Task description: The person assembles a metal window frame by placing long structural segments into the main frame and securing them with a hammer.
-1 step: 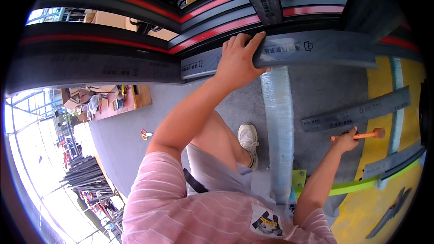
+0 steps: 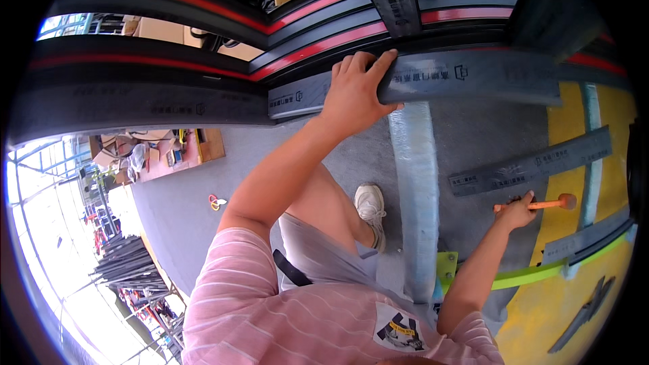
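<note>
My left hand (image 2: pixel 355 91) is closed over a long grey strip of window-frame profile (image 2: pixel 466 76), thumb below and fingers over its upper edge. That strip lies along the near side of a black frame with red stripes (image 2: pixel 152 64). Lower right, my right hand (image 2: pixel 519 212) grips the orange handle of a mallet (image 2: pixel 556 202), whose brownish head points right. Just beyond the mallet is a loose grey profile piece (image 2: pixel 531 162). A wrapped, pale-blue support beam (image 2: pixel 416 182) runs from under the held strip toward my body.
A green rail (image 2: pixel 534 277) with another grey profile (image 2: pixel 585 238) crosses the lower right. Dark offcuts (image 2: pixel 585 314) lie on the yellow floor. Red-handled scissors (image 2: pixel 216 202) are on the grey floor at left. A cluttered low table (image 2: pixel 213 143) and stacked dark bars (image 2: pixel 125 263) stand farther left.
</note>
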